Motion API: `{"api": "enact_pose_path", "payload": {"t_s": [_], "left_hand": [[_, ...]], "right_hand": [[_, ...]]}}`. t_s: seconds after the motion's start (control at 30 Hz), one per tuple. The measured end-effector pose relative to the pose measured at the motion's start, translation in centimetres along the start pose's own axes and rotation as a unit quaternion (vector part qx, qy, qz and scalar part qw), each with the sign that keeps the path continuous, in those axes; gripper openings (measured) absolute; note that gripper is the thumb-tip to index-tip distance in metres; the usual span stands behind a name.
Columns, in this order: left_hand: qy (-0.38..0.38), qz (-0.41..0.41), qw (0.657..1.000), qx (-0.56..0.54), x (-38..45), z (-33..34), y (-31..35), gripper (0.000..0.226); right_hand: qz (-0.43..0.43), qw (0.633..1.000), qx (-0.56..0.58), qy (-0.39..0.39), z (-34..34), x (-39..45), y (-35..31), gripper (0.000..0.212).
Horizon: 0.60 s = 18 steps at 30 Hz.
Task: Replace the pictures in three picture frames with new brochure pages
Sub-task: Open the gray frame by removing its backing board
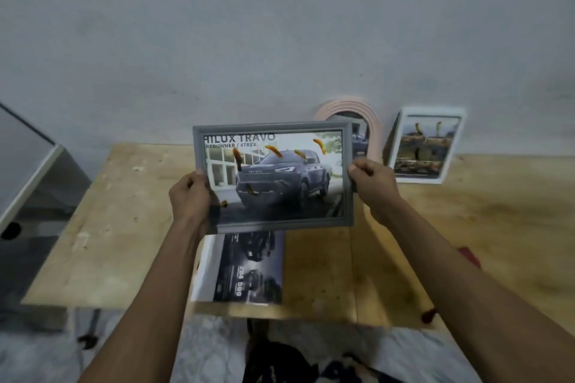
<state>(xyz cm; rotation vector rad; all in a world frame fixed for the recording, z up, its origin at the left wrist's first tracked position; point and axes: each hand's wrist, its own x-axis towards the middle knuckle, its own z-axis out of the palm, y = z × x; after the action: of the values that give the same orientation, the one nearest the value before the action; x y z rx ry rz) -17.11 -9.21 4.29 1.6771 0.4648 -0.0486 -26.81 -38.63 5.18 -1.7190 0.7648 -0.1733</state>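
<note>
Grey frame [273, 177] w/ truck brochure page fitted is held upright above bench [466, 227], left hand [189, 196] & right hand [371, 180] clamped on its sides. White frame [424, 144] apparently not yet redone; pink frame [364, 121] unclear.

The page in the grey frame [273, 177] is showing "HILUX TRAVO" and, cropped below, "RERUNNER / 4TREX"; the truck's grille is reading "TOYOTA"

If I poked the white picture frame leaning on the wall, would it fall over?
Probably, yes. The white frame stands tilted against the wall, only its bottom edge on the wooden table, so a sideways poke could slide or topple it. It looks stiff, likely light.
</note>
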Motion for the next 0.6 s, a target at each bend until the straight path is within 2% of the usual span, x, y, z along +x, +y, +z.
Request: {"api": "enact_pose_path", "payload": {"t_s": [0.1,0.2,0.27,0.33,0.4,0.47,0.53,0.6], "left_hand": [[-0.022,-0.009,0.999,-0.03,-5.6,1.6,-1.4,0.03],[-0.04,0.0,0.999,-0.028,-10.4,2.9,-1.2,0.028],[-0.054,0.002,0.998,-0.043,-13.2,3.8,-0.7,0.027],[-0.051,-0.03,0.996,-0.072,-14.9,4.7,-0.1,0.028],[-0.07,-0.071,0.988,-0.116,-15.7,5.3,0.4,0.043],[-0.112,-0.094,0.971,-0.19,-16.0,5.7,0.8,0.05],[-0.137,-0.113,0.955,-0.239,-15.9,6.0,0.8,0.04],[-0.136,-0.134,0.947,-0.257,-15.4,6.2,0.3,0.024]], "right_hand": [[0.007,1.0,0.01,0.018,-5.1,-2.5,2.5,0.031],[0.017,0.998,0.046,0.036,-9.0,-4.8,4.0,0.035],[0.022,0.993,0.104,0.048,-10.8,-6.0,4.4,0.033],[0.034,0.98,0.182,0.066,-11.9,-7.0,4.7,0.024],[0.042,0.962,0.258,0.072,-12.5,-7.8,4.7,0.02],[0.058,0.941,0.324,0.072,-13.1,-8.0,5.0,0.026],[0.069,0.925,0.364,0.077,-13.7,-7.7,5.6,0.032],[0.084,0.929,0.352,0.075,-14.3,-7.9,6.0,0.03]]}}
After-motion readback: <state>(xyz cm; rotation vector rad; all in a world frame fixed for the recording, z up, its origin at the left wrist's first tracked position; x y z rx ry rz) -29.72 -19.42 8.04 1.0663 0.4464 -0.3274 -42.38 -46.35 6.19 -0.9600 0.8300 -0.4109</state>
